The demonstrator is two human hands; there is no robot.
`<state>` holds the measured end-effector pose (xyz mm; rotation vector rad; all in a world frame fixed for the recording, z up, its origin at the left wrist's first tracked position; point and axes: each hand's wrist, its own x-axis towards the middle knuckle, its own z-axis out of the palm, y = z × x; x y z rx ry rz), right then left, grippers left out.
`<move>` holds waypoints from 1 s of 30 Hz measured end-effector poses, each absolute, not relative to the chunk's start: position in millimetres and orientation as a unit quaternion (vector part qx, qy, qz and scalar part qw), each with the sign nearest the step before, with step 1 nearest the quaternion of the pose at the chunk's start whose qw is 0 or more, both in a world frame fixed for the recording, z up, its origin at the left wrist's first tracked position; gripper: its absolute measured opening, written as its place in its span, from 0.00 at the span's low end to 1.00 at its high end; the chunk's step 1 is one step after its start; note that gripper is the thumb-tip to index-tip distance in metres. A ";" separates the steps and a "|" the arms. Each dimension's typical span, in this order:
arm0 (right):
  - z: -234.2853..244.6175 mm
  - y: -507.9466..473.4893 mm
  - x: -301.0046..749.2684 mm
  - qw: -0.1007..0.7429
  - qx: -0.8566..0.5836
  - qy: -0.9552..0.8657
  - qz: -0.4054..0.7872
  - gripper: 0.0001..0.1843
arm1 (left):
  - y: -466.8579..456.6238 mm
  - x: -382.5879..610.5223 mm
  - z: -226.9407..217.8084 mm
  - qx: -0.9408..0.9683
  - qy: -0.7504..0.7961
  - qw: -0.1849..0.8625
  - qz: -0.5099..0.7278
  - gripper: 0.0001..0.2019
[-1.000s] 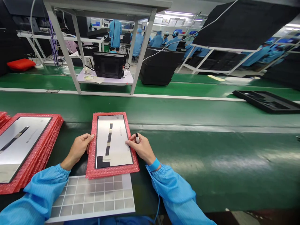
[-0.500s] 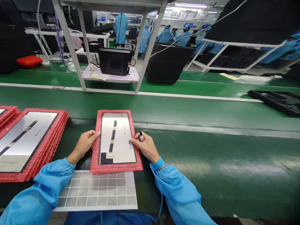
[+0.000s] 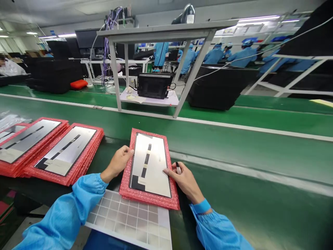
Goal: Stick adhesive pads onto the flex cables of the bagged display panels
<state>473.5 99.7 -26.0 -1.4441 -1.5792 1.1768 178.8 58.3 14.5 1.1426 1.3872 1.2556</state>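
A flat display panel (image 3: pixel 149 165) with a silver back, a black strip and pale tape lies in a red bubble-wrap bag (image 3: pixel 125 180) on the dark belt edge. My left hand (image 3: pixel 117 163) grips the bagged panel's left edge. My right hand (image 3: pixel 186 182) pinches a white marker pen with a black tip (image 3: pixel 178 168), its fingertips on the panel's lower right side. Two more stacks of bagged panels (image 3: pixel 69 152) (image 3: pixel 28 142) lie to the left. Below the panel sits a translucent grid sheet (image 3: pixel 127 218), partly under the bag.
A green conveyor belt (image 3: pixel 234 156) runs across the view. Beyond it stands a white shelf (image 3: pixel 149 99) holding a black monitor (image 3: pixel 153 85). Black foam stacks (image 3: pixel 215 92) stand behind, and co-workers in blue suits (image 3: pixel 244 53) sit farther back.
The whole view has swung, so the scene sits tilted and shifted right, with more of the left stacks showing. Both hands stay on the panel, and the pen stays in my right hand.
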 end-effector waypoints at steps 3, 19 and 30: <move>-27.1 100.5 473.5 0.343 -0.554 -0.611 0.450 0.27 | 58.8 191.3 16.3 0.435 0.548 0.496 0.514 0.25; -25.5 102.1 477.2 0.368 -0.563 -0.589 0.448 0.26 | -22.6 -2.4 141.4 0.337 0.718 0.426 0.436 0.24; -25.6 102.5 476.0 0.343 -0.564 -0.604 0.447 0.27 | -24.6 -86.7 130.0 0.317 0.798 0.319 0.401 0.21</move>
